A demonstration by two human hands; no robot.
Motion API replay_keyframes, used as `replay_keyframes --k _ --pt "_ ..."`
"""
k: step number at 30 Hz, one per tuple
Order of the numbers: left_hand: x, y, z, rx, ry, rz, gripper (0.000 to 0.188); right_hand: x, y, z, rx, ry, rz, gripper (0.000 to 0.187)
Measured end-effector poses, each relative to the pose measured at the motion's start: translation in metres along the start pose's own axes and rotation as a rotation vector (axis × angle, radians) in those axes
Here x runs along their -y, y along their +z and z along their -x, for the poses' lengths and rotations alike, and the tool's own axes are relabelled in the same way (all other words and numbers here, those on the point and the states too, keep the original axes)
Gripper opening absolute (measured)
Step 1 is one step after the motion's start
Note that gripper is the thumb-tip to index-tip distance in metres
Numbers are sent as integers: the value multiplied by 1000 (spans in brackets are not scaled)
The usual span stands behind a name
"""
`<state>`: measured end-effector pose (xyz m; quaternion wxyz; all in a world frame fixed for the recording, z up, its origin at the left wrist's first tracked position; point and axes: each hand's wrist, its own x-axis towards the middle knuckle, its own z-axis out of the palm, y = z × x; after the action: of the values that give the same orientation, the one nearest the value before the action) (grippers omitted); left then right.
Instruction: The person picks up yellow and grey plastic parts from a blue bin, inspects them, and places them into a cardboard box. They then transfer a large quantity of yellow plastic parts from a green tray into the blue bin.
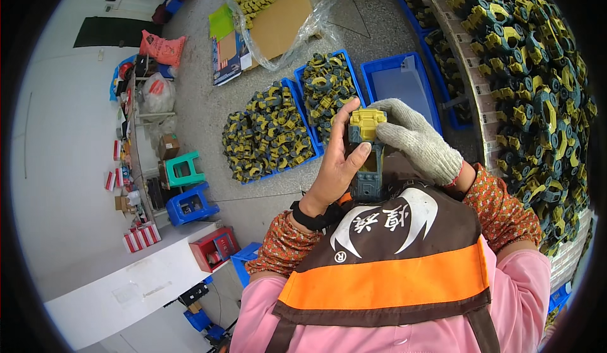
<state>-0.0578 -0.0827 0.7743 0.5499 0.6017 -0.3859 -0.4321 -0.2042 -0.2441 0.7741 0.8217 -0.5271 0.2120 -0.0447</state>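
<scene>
A workshop — blue bins [404, 78] heaped with yellow-grey plastic parts [269, 132].

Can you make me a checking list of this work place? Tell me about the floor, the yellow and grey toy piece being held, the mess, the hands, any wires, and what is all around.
Surface: grey concrete floor, seen from above.
Job's things: one yellow and grey plastic part, held upright between both hands.
Clutter: two blue trays heaped with yellow and grey parts; one blue tray with few or none; cardboard sheet in clear plastic; green stool; blue stool.
Hands: left hand bare, gripping the part's side; right hand in a knitted glove, on its yellow top.
Cables: nothing seen clearly.
Surroundings: big heap of similar parts on the right; cluttered shelf on the left.
</scene>
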Motion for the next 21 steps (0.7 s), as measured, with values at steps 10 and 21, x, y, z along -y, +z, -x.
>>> replay_keyframes --k 10,21 --pt "-7 12 1 -61 -69 196 64 4 7 3 -25 -60 65 46" --pt "-1 4 5 66 -136 334 89 -13 -3 -1 -37 45 -280 47"
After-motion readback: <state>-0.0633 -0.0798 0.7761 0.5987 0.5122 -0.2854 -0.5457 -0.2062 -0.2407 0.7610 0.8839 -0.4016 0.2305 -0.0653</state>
